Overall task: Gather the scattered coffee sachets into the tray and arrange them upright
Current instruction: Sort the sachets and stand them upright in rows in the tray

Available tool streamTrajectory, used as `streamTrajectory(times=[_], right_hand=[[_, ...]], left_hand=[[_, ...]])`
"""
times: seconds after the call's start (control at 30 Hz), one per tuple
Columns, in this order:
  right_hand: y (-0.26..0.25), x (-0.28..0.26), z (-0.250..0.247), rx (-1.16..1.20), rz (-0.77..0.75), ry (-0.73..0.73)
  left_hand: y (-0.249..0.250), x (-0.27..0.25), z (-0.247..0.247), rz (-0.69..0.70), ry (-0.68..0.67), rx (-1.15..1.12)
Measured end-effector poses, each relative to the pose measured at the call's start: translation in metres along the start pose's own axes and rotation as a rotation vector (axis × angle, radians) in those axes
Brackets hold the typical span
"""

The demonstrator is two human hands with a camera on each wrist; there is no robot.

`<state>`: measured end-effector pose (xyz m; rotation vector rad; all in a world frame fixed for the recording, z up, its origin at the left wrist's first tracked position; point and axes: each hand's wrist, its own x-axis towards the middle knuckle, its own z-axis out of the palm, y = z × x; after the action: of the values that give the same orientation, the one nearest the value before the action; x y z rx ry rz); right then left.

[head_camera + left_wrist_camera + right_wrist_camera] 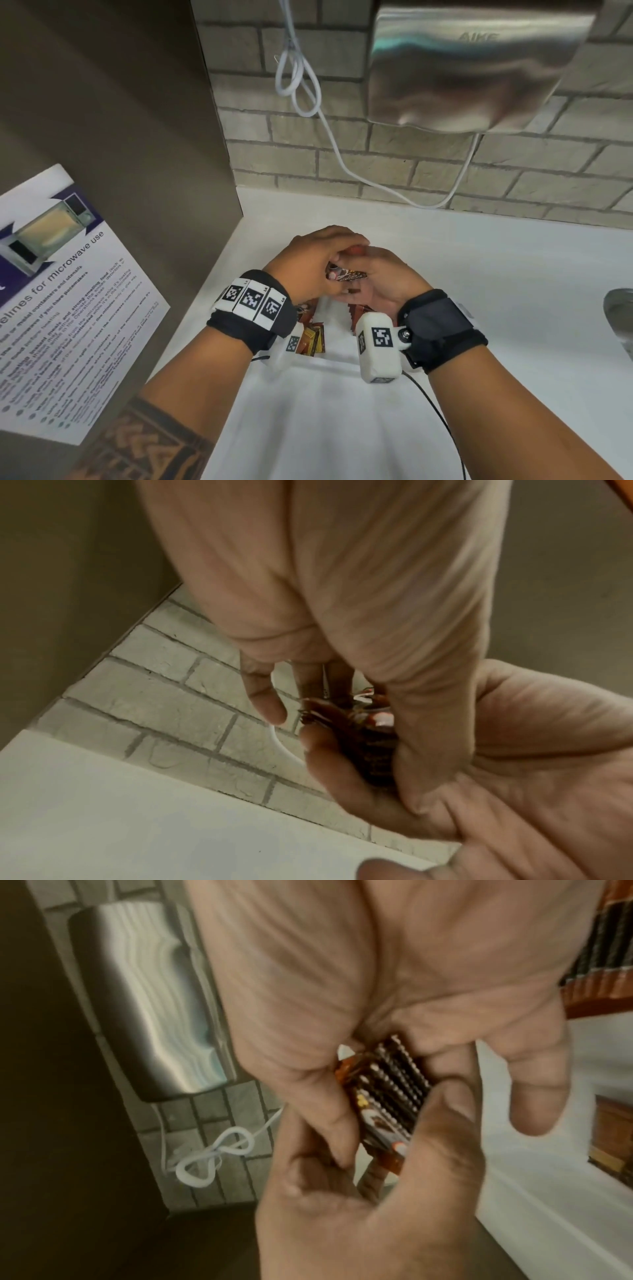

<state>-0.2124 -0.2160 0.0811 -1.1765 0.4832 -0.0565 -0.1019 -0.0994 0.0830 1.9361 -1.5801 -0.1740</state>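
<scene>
Left hand: fingers curled over a small bundle of sachets, pinching it from above.
Right hand: cupped beneath, fingers clamped on the same bundle.
Bundle: held between both hands above the worktop, serrated edges roughly lined up.
Tray: white, under the wrists; more sachets standing in it.
Risk: probably a slick packet slides out sideways if the pinch loosens; lowering it could knock the standing ones flat.
</scene>
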Motion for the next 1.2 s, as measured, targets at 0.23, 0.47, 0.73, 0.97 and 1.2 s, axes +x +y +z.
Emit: streamTrajectory(times=[0.23, 0.47, 0.73, 0.97, 1.2], right_hand=[[0.000, -0.007, 0.001, -0.130, -0.065, 0.084], [-0.001, -0.020, -0.010, -0.151, -0.210, 0.179], [0.004, -0.019, 0.005, -0.234, -0.323, 0.110], [-0.005, -0.023, 0.001, -0.491, -0.409, 0.286], [-0.038, -0.019, -0.004, -0.625, -0.429, 0.220]], left_hand=[[0.005, 0.011, -0.004, 0.019, -0.067, 0.058], [0.010, 0.011, -0.005, -0.202, 0.013, -0.306], [0.009, 0.001, 0.001, -0.488, -0.113, -1.500], [0.008, -0.003, -0.001, -0.498, 0.037, -1.406], [0.010, -0.008, 0.000, -0.441, 0.006, -1.174]])
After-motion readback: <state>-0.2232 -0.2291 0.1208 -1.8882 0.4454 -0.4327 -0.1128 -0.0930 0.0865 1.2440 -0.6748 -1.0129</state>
